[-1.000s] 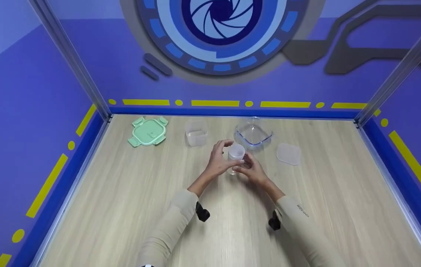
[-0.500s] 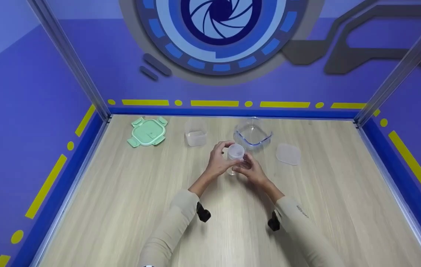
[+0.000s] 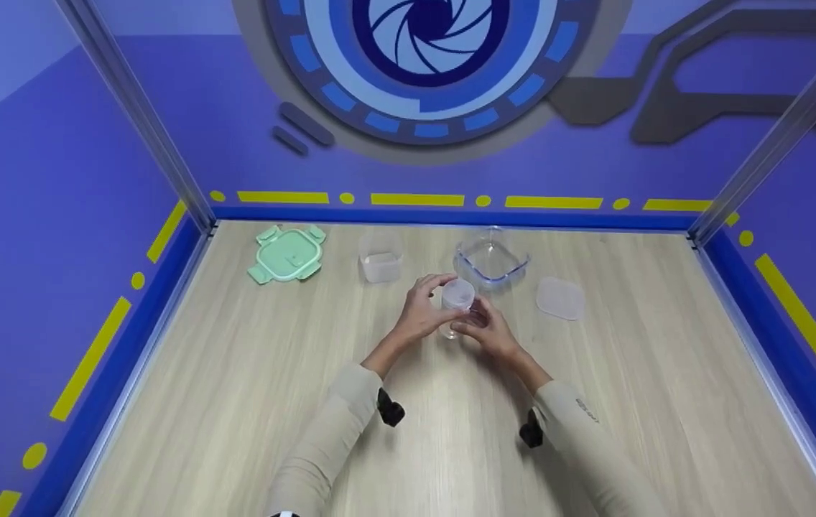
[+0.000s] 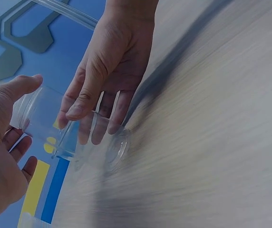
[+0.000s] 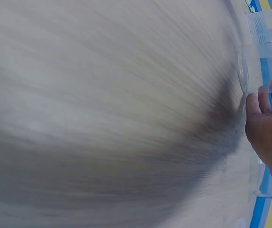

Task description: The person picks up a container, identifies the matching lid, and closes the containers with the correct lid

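Note:
Between the two hands stands a clear plastic jar (image 3: 450,332), upright, with a round translucent lid (image 3: 459,293) on top. My left hand (image 3: 422,314) grips it high up, thumb and fingers spread around the lid end, as the left wrist view shows too. Lower on the jar's body, my right hand (image 3: 492,333) holds the other side with its thumb and fingers. In the right wrist view the jar's base (image 5: 243,71) is close over the table, and the right fingertips (image 5: 263,97) lie along its wall.
Behind the hands, along the table's back (image 3: 616,251), are a green clip lid (image 3: 289,255), a translucent plastic box (image 3: 381,267) and a square glass container (image 3: 492,269). A flat translucent lid (image 3: 559,298) lies to the right. Blue walls (image 3: 293,172) enclose the table.

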The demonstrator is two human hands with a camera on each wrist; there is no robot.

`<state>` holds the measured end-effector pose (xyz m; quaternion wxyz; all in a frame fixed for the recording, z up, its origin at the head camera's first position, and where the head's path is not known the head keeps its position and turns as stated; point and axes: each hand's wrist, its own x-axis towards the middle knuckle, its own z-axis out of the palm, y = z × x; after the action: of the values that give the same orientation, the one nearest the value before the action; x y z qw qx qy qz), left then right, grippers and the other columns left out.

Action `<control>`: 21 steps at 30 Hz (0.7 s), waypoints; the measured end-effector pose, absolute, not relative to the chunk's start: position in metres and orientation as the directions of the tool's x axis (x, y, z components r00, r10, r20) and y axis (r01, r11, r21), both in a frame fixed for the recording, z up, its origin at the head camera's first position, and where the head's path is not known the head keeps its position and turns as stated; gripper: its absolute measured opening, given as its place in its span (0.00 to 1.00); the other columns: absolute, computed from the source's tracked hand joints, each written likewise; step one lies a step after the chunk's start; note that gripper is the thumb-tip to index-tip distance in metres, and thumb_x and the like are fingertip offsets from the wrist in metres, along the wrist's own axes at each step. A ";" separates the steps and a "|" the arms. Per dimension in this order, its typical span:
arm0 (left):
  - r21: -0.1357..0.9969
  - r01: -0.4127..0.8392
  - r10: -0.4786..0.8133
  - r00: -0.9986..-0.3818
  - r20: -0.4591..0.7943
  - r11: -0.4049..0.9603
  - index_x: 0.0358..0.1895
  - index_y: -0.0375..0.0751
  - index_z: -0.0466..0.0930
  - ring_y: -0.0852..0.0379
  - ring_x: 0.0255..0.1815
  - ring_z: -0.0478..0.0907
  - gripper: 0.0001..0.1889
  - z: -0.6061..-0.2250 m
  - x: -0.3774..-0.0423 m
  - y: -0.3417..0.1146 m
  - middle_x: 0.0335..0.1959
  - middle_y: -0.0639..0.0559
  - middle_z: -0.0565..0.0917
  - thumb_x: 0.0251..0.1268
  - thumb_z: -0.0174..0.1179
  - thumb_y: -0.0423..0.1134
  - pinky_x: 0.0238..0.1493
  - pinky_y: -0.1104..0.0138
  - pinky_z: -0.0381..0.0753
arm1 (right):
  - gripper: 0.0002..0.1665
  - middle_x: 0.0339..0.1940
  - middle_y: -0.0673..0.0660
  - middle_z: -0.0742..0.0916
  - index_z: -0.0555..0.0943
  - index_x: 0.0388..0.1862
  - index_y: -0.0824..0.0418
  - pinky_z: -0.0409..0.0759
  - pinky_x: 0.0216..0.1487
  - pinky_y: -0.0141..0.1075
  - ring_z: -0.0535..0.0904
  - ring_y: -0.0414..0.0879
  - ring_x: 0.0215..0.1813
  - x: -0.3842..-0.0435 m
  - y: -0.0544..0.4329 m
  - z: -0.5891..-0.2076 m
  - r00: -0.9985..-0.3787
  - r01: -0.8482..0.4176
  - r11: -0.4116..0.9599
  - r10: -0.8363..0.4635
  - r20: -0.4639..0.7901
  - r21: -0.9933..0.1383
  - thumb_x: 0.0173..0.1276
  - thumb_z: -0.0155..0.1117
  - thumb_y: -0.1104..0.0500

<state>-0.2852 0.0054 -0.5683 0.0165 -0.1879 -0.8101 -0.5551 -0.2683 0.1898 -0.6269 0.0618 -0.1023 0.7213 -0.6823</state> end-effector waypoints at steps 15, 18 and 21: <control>0.871 0.357 0.351 -0.906 0.236 0.338 0.66 0.36 0.78 0.47 0.65 0.74 0.35 -0.562 -0.291 0.002 0.62 0.42 0.81 0.52 0.78 0.38 0.65 0.50 0.74 | 0.44 0.71 0.71 0.76 0.61 0.78 0.69 0.77 0.71 0.39 0.72 0.63 0.75 -0.269 0.190 -0.624 -0.970 -0.058 0.060 -0.241 0.042 -0.997 0.67 0.69 0.71; 0.871 0.355 0.355 -0.906 0.231 0.340 0.66 0.35 0.78 0.47 0.66 0.73 0.35 -0.562 -0.290 0.002 0.63 0.42 0.81 0.52 0.78 0.37 0.66 0.49 0.74 | 0.44 0.71 0.69 0.76 0.62 0.78 0.67 0.77 0.71 0.39 0.72 0.61 0.75 -0.268 0.190 -0.624 -0.974 -0.042 0.075 -0.226 0.024 -0.996 0.67 0.70 0.70; 0.871 0.353 0.374 -0.901 0.218 0.342 0.66 0.37 0.78 0.47 0.66 0.73 0.34 -0.561 -0.292 0.000 0.64 0.43 0.81 0.53 0.78 0.38 0.66 0.49 0.75 | 0.43 0.70 0.69 0.78 0.63 0.77 0.68 0.77 0.70 0.39 0.74 0.61 0.73 -0.268 0.189 -0.624 -0.976 -0.037 0.069 -0.217 0.021 -0.997 0.66 0.70 0.70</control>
<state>-0.2919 -0.0002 -0.5610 -0.0101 -0.2218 -0.8191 -0.5289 -0.2677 0.1886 -0.6240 0.0666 -0.0873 0.7282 -0.6765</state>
